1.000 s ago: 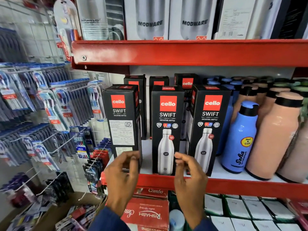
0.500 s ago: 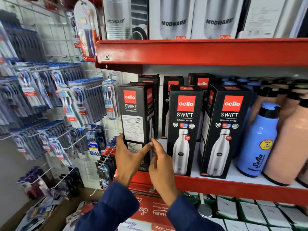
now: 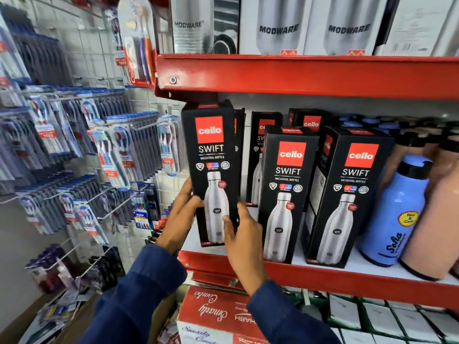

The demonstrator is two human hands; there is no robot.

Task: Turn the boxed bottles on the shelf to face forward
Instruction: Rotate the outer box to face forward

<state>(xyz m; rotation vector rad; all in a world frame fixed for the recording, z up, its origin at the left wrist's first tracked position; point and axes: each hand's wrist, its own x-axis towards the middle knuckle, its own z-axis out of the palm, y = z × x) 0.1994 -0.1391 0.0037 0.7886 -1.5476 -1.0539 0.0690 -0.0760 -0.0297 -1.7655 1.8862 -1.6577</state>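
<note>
Three black Cello Swift boxes stand in the front row of the red shelf (image 3: 323,279). The leftmost box (image 3: 211,155) shows its bottle picture to the front and is lifted slightly, tilted left. My left hand (image 3: 182,214) grips its left edge and my right hand (image 3: 242,234) holds its lower right corner. The middle box (image 3: 285,192) and the right box (image 3: 347,194) stand upright on the shelf with their picture sides facing forward. More black boxes (image 3: 310,122) stand behind them.
Blue (image 3: 395,214) and peach flasks (image 3: 439,219) crowd the shelf's right end. Toothbrush packs (image 3: 111,155) hang on hooks at the left. An upper red shelf (image 3: 298,73) carries Modware boxes just above the lifted box. Red and white cartons (image 3: 216,316) lie below.
The leftmost box has been turned from its printed text side to its bottle picture side and raised a little. Both hands moved up with it.
</note>
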